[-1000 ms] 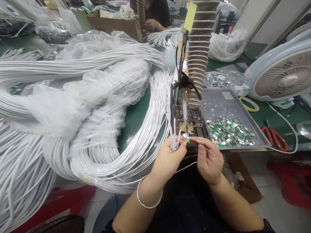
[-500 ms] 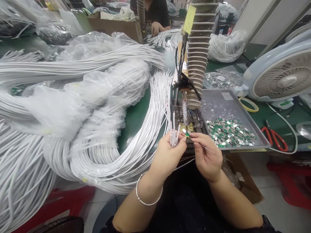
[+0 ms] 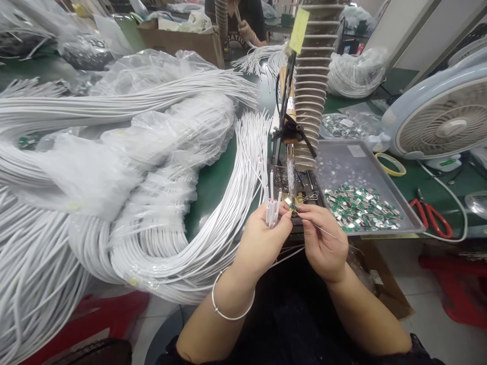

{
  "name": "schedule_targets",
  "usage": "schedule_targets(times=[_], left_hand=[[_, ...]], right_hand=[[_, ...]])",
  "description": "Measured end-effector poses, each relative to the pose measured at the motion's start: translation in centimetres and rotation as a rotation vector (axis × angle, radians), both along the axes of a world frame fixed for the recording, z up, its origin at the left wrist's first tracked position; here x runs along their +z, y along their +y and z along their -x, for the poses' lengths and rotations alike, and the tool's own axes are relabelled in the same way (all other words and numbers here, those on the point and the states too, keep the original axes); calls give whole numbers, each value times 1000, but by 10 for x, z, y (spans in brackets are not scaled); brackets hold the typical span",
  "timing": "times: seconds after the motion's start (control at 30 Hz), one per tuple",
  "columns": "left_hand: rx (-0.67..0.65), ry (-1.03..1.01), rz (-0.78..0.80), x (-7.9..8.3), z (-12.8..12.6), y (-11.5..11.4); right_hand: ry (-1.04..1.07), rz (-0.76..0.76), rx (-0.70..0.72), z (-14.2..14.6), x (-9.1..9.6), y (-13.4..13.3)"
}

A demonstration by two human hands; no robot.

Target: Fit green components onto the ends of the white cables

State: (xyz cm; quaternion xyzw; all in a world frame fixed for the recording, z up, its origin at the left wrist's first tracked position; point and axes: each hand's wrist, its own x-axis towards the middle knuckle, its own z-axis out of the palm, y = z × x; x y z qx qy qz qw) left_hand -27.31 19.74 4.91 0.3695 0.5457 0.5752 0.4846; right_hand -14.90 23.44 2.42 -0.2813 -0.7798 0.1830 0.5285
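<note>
In the head view, both forearms angled inward: the closed fingers of the left hand (image 3: 262, 238) gripped an upright bundle of white cables (image 3: 271, 213), while the right hand (image 3: 323, 243) pinched a small green-and-silver chip (image 3: 288, 202) beside them, left of the metal tray (image 3: 342, 162).

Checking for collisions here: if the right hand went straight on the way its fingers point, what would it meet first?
Probably the small green-and-silver piece by the left hand, just ahead of the right hand; depth is unclear from this view.
</note>
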Motion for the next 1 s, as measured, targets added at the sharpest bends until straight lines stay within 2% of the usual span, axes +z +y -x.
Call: schedule_targets(times=[0.3, 0.6, 0.9, 1.0], left_hand=[[22, 1, -8, 3, 0, -1], [6, -19, -19, -3, 0, -1], [-65, -47, 26, -13, -2, -9], [-162, -12, 31, -16, -1, -14]], right_hand=[[-4, -6, -9, -1, -1, -1], [-22, 9, -6, -2, 0, -3], [-22, 41, -22, -4, -5, -8], [-32, 58, -19, -5, -6, -10]])
